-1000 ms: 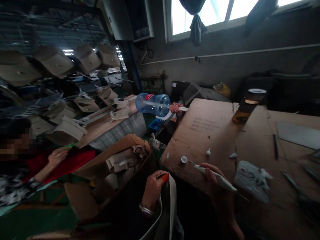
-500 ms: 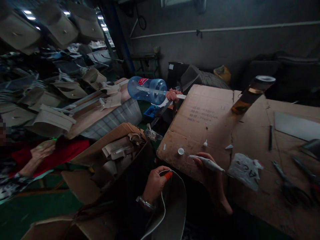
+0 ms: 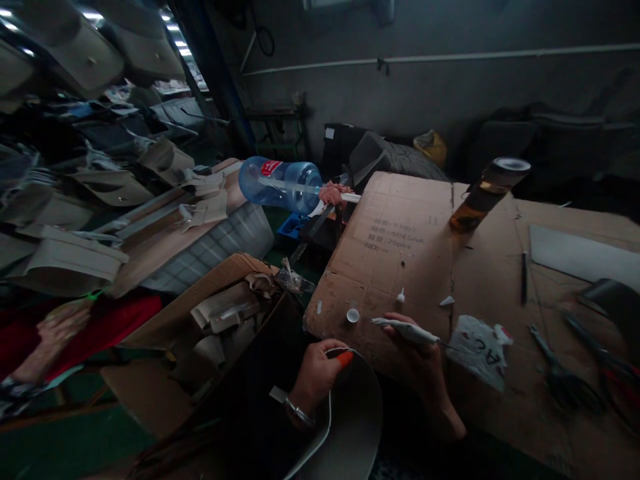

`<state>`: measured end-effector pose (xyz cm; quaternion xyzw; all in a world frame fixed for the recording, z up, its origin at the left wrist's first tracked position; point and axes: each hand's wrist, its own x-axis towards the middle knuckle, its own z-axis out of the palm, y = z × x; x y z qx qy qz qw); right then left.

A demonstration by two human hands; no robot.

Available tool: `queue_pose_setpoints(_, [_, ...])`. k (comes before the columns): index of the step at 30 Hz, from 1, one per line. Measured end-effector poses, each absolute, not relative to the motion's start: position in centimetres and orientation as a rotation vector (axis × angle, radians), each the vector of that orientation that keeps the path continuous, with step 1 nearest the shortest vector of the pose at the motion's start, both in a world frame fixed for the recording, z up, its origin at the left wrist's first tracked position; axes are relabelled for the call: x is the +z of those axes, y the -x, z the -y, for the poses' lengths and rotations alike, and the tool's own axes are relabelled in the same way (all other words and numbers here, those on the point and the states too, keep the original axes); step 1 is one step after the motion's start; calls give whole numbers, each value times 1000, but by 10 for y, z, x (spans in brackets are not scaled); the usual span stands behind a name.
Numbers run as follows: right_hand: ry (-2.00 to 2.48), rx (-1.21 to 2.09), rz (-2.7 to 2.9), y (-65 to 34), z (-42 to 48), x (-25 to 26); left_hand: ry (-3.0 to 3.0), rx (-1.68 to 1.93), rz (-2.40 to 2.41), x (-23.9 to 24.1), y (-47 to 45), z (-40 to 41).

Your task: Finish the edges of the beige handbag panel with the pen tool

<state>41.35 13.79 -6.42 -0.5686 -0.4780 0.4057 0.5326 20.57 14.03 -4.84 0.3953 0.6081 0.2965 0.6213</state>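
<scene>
Gripping a curved grey leather-like panel at its upper edge, left hand closed, orange cap on thumb tip. Right hand curled shut around slim white pen-shaped tool, thin metal tip pointing right. Panel low centre, just below edge of creased brown cardboard sheet covering bench. On cardboard: small round white cap, crumpled white plastic bag, dark scissors, tilted amber bottle. Blue translucent water jug lying on side beyond.
</scene>
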Motion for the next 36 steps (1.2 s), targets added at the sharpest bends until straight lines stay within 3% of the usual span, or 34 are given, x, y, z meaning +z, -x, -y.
queue_pose_setpoints(8, [1344,943,1278,-404,-144,-81,-929,697,-1434,-47,-194,-149])
queue_pose_setpoints(21, [1366,619,1634,-405,-154,-88,-920,669,-1400,-49,-194,-152])
queue_pose_setpoints(36, [1382,853,1444,-403,-150,-88,-979,641,-1440,-48,-197,-152])
